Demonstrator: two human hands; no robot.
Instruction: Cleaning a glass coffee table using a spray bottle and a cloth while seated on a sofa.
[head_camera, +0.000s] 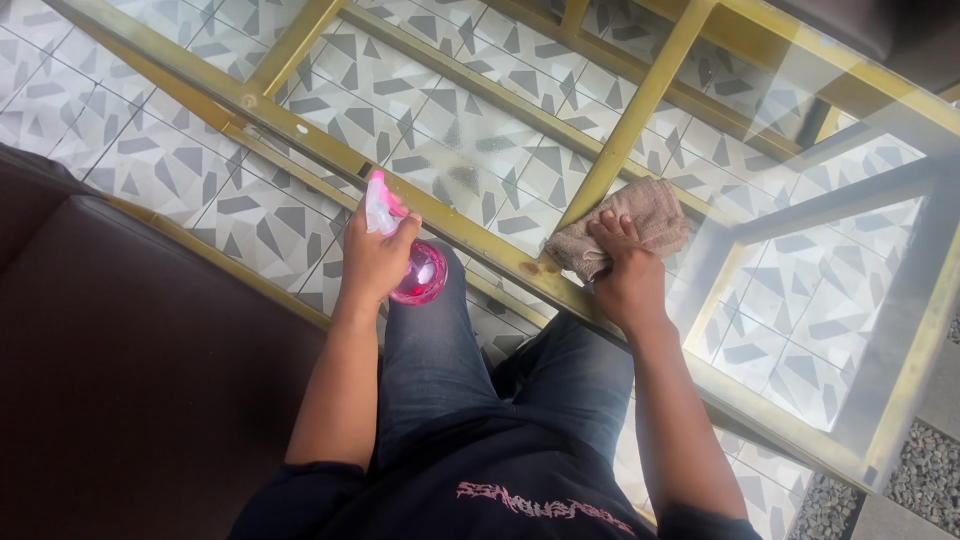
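One pink spray bottle (405, 250) is gripped in the left hand (375, 262), fingers wrapped tight round its neck, above the knee. One brown cloth (625, 225) is pressed flat under the right hand (625, 280) on the one glass table (480, 130), fingers curled onto its edge.
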